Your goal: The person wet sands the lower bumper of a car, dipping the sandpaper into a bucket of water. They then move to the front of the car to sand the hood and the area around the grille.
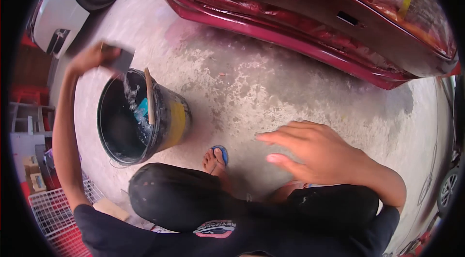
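Above the bucket's far rim, my left hand (99,58) is closed on a dark grey flat piece (124,60), blurred by motion; I cannot tell its exact kind. Water (130,90) trails down from it into the black bucket (167,97), which has a yellow patch on its side. Inside the bucket a teal object (141,108) shows among the splashes. A tan strip (149,94) crosses the rim on the right. My right hand (315,153) hovers over my knee with fingers apart, holding nothing.
A dark red car panel (271,29) with plastic sheeting spans the top right. A white car (60,7) stands at upper left. The concrete floor (232,77) looks wet and blotchy. A wire rack (53,213) and boxes (34,174) sit at lower left.
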The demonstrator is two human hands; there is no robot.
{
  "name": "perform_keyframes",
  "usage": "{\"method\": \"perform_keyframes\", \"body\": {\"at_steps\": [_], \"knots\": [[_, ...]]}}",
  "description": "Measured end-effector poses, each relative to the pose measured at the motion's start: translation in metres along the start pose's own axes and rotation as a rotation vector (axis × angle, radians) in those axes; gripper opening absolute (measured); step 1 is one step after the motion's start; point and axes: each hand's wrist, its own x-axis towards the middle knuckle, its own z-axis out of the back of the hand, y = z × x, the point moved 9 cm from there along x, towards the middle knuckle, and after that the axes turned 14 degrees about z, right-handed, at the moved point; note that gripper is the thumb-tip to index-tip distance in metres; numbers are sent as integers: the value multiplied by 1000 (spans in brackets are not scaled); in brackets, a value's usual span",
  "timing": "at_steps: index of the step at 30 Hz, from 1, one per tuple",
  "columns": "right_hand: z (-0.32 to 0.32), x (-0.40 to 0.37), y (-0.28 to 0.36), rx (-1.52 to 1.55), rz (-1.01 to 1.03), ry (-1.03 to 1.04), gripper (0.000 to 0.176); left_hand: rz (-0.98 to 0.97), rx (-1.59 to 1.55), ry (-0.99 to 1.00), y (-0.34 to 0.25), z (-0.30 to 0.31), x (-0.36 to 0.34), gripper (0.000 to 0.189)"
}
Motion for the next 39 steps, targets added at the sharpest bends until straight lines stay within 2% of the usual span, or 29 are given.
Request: {"method": "perform_keyframes", "body": {"at_steps": [1,2,3,4,5,6,7,8,10,12,14,16,18,19,22,24,25,26,28,30,31,32,33,34,36,38,39], "knots": [[-6,7,3,1,65,-7,40,-52,-130,-32,-31,0,14,45],[-10,10,8,6,126,-16,38,-191,-189,-9,-61,-11,45,45],[-16,10,14,30,154,4,37,-281,-97,9,-89,-29,78,45],[-21,9,19,55,180,18,36,-347,-204,-129,-116,-53,94,44],[-25,4,21,76,206,30,35,-347,-24,-249,-113,-68,168,45],[-27,-5,20,73,212,49,39,-329,200,-505,-143,-85,167,44],[-30,-14,21,75,215,65,42,-310,117,-704,-141,-96,206,33],[-30,-23,21,75,219,81,46,-339,-32,-874,-152,-117,192,29],[-16,-41,20,71,171,45,47,-212,-185,-968,-158,-169,179,41],[2,-53,15,86,119,-4,48,-351,-412,-1005,-164,-245,190,56],[12,-55,7,90,88,-63,46,-590,-343,-1284,-203,-323,152,74],[13,-54,-1,111,76,-73,46,-794,-366,-1000,-268,-387,92,86],[8,-52,-10,145,85,-53,46,-913,-301,-834,-304,-427,67,88],[8,-54,-14,110,67,-37,46,-938,-157,-822,-299,-425,78,85],[7,-66,-21,62,19,-12,48,-783,-69,-1017,-236,-368,120,75],[10,-71,-20,80,3,-30,48,-550,-337,-1030,-212,-330,143,65],[7,-67,-18,80,28,-18,49,-493,-370,-1056,-219,-332,140,58],[4,-60,-14,76,58,-6,49,-531,-452,-1060,-233,-347,126,61],[2,-54,-12,53,99,-3,49,-856,-170,-933,-301,-417,72,69],[-2,-51,-15,45,108,-15,49,-882,-108,-954,-291,-404,79,75],[5,-61,-18,-7,58,-71,43,-896,-80,-959,-282,-393,87,79],[6,-70,-22,26,-8,-61,43,-792,-67,-1066,-255,-364,108,62],[9,-78,-26,56,-73,-50,42,-642,-163,-1130,-232,-337,132,57],[10,-83,-30,81,-136,-48,42,-502,-329,-1010,-217,-311,141,55],[0,-81,-26,68,-117,-11,43,-431,-503,-1118,-216,-323,143,56],[-11,-70,-21,44,-40,31,44,-734,-280,-1095,-273,-387,97,62],[-7,-69,-19,30,-28,10,44,-822,-267,-972,-295,-415,73,60]]}}
